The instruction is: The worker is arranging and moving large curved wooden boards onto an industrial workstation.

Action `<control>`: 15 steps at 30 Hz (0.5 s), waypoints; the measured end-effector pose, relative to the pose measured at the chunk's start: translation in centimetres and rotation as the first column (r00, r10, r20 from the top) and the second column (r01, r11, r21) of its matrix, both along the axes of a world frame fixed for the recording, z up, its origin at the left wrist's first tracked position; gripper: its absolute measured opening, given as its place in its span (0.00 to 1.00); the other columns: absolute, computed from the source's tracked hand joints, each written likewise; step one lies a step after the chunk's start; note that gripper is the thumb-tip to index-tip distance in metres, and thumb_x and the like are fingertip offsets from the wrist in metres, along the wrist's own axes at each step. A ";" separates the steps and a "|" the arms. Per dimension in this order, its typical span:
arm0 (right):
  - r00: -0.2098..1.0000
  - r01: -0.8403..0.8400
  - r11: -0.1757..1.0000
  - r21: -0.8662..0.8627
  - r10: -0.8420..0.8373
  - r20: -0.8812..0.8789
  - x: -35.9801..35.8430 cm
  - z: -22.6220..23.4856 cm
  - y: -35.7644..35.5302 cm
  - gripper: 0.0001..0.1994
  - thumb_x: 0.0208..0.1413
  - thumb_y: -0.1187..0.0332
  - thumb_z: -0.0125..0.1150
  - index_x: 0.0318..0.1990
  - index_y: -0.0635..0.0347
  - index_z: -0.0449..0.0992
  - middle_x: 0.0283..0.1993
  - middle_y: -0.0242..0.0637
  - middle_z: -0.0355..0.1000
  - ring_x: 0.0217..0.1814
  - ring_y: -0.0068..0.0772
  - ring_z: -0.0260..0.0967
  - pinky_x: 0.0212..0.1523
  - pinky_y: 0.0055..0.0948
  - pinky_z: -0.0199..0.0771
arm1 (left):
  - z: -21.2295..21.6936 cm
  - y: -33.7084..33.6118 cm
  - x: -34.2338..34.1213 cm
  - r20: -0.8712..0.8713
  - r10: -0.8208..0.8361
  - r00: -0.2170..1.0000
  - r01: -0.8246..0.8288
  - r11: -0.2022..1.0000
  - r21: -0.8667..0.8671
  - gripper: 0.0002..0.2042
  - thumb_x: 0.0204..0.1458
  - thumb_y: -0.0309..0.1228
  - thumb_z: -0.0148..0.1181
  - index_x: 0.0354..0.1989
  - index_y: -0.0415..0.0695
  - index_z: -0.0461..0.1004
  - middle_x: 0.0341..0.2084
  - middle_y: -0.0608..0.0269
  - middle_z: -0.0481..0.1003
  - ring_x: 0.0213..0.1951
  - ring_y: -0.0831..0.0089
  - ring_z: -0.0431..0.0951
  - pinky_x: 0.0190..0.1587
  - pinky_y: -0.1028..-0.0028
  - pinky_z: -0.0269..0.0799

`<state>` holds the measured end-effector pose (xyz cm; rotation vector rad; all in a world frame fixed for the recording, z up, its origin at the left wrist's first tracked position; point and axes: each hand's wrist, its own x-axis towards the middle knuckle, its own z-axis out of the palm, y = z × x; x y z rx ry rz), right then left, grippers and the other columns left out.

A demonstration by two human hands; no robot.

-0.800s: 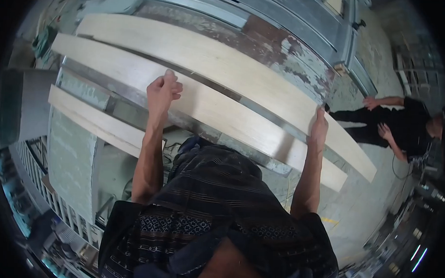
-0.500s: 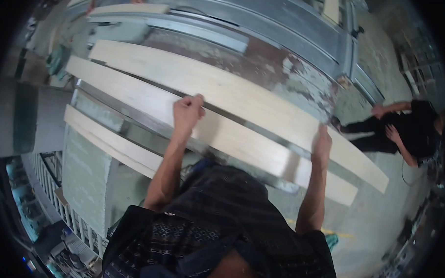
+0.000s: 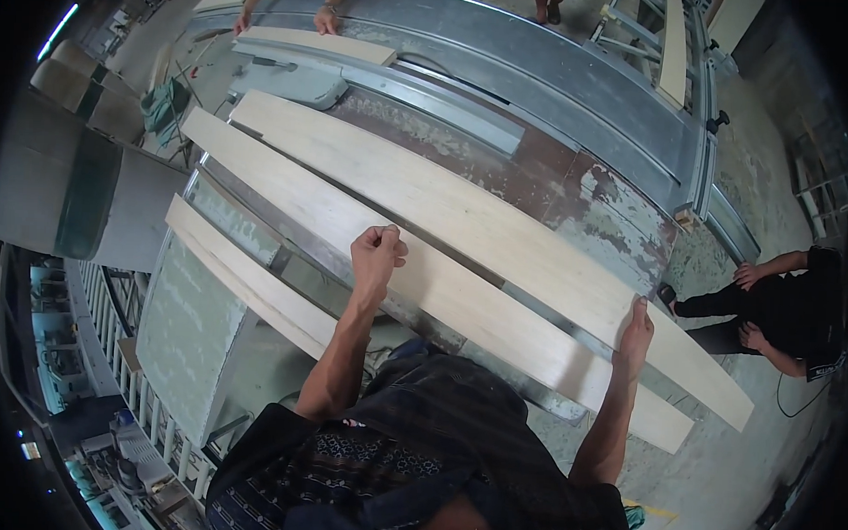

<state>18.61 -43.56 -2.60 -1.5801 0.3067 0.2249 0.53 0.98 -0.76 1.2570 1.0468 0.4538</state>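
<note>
Two long pale wooden boards lie side by side across a worn machine table, with a narrow dark gap between them. My right hand [image 3: 635, 336] grips the near edge of the far board [image 3: 463, 210] toward its right end, thumb on top, fingers hidden beneath. Over the middle of the near board [image 3: 497, 310] is my left hand [image 3: 377, 260], its fingers curled closed. Whatever it holds, if anything, is hidden, and I cannot tell whether it touches the wood. Another pale board [image 3: 255, 282] lies nearer me at the left, on a green-grey panel [image 3: 193, 332].
Beyond the worn tabletop [image 3: 622, 202] runs a metal sliding table [image 3: 543, 78] with a rail [image 3: 448, 107]. A co-worker's hands [image 3: 327, 20] touch a board [image 3: 310, 44] at the far left. Another person in black [image 3: 787, 306] is at the right. Large ducts [image 3: 81, 178] stand left.
The whole view has shifted, so the boards and table appear lower and further right. Both hands keep about the same places along the boards, and the right hand still grips the far one.
</note>
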 end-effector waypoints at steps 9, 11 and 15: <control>1.000 -0.010 1.000 -0.001 0.010 0.023 0.1 -0.3 -0.3 0.27 0.68 0.45 0.59 0.45 0.67 0.79 0.41 0.35 0.76 0.45 0.28 0.70 0.49 0.30 0.70 | -0.3 1.0 1.6 0.087 0.028 0.996 -0.017 0.993 -0.118 0.16 0.65 0.37 0.60 0.49 0.34 0.73 0.37 0.59 0.78 0.34 0.74 0.82 0.36 0.73 0.83; 1.000 0.021 0.998 -0.066 -0.022 -0.005 0.2 -0.3 -0.3 0.27 0.67 0.44 0.59 0.45 0.67 0.79 0.41 0.35 0.77 0.44 0.28 0.70 0.49 0.30 0.70 | -0.4 1.4 2.3 0.065 0.021 0.998 -0.012 0.992 -0.129 0.17 0.66 0.38 0.60 0.50 0.33 0.72 0.37 0.59 0.77 0.35 0.74 0.82 0.37 0.73 0.84; 1.000 0.002 1.000 0.000 -0.002 -0.011 0.3 -0.3 -0.5 0.29 0.66 0.42 0.60 0.45 0.67 0.78 0.41 0.36 0.76 0.44 0.29 0.70 0.49 0.31 0.70 | -0.4 1.5 2.7 0.103 0.029 0.994 -0.011 0.986 -0.169 0.19 0.67 0.38 0.59 0.52 0.32 0.70 0.37 0.57 0.76 0.37 0.71 0.82 0.39 0.71 0.85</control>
